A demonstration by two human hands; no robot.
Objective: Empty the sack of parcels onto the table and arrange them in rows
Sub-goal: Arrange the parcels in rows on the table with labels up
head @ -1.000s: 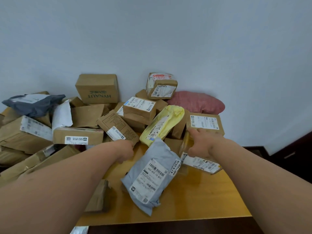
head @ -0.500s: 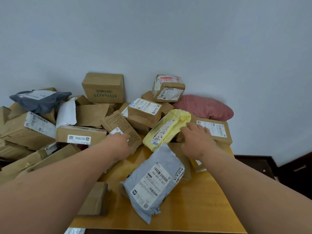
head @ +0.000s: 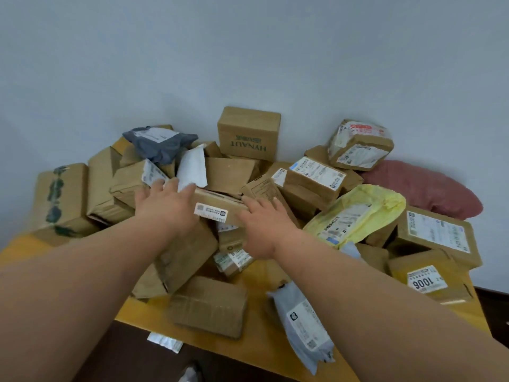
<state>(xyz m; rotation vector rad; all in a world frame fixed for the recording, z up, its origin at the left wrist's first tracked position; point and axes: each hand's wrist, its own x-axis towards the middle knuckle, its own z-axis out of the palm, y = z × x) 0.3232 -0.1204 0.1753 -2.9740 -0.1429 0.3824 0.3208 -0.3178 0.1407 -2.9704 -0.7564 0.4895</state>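
Parcels [head: 209, 306] lay heaped on the tabletop [head: 143, 307], unsorted; our spread hands, left [head: 165, 201] and right [head: 264, 224], pressed one box [head: 220, 209].

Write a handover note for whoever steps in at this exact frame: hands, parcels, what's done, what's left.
Left hand: fingers straight, resting on the left end of the long flat brown cardboard box with a small white label.
Right hand: fingers straight, against that box's right end.
Parcels: heaped unsorted on the yellow wooden table against the wall; yellow plastic mailer at right, light grey plastic mailer at the near edge, red sack lying flat at the back.
Done: parcels look emptied out.
Left: no rows yet; lift this box clear and start lining up.
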